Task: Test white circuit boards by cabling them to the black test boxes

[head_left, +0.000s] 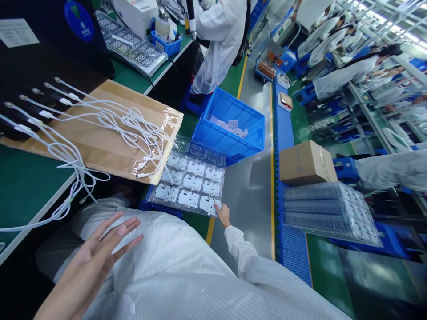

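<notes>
My left hand (100, 249) hovers flat over my lap in white work clothes, fingers stretched apart, holding nothing. My right hand (223, 214) reaches down to the right and touches the near corner of a clear plastic tray (190, 180) filled with several white parts; its fingers curl at the tray's edge. The tray lies on a stack below the bench edge. Above it, several white cables (110, 120) lie tangled on a brown cardboard sheet (100, 146) that juts over the green bench (23, 186).
A blue crate (230, 122) with a few white parts stands on the floor beyond the tray. To the right stand a cardboard box (305, 162) and a stack of clear trays (330, 213) on blue bins. People in white coats work behind.
</notes>
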### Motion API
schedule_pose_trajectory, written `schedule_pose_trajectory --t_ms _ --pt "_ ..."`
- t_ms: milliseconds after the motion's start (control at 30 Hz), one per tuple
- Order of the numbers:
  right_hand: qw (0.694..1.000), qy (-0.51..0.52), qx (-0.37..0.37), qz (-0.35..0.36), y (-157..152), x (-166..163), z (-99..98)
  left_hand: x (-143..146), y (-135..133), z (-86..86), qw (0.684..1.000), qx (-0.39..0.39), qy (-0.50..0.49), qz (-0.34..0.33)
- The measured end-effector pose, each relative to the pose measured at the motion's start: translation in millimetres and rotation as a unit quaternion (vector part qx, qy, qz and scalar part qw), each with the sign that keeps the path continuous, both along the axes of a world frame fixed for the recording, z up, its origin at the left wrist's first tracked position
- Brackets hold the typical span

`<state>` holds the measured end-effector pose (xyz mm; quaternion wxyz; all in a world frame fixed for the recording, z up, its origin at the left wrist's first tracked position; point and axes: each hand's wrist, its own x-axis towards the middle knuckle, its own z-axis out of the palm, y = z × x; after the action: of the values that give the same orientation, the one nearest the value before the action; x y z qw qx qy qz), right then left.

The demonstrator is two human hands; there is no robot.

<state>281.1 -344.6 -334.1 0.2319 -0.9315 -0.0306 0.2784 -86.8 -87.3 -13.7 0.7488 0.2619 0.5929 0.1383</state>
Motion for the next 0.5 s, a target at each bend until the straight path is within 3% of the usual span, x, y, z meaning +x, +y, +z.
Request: schedule_pose_trajectory --t_ms 233,400,500 --pt "0.998 -0.008 -0.014 0.056 1.8 -1.7 18.6 -0.8 1.7 3.7 1.0 -0.014 0.002 -0.012" --pt "0.984 0.059 0.083 0.145 6.2 14.0 51.2 2.6 3.3 8.0 1.0 -0.013 -0.001 -0.006" --pt "0.969 0.097 0.148 0.173 32.9 27.4 59.9 6.1 4.1 10.0 1.0 -0.011 0.001 -0.013"
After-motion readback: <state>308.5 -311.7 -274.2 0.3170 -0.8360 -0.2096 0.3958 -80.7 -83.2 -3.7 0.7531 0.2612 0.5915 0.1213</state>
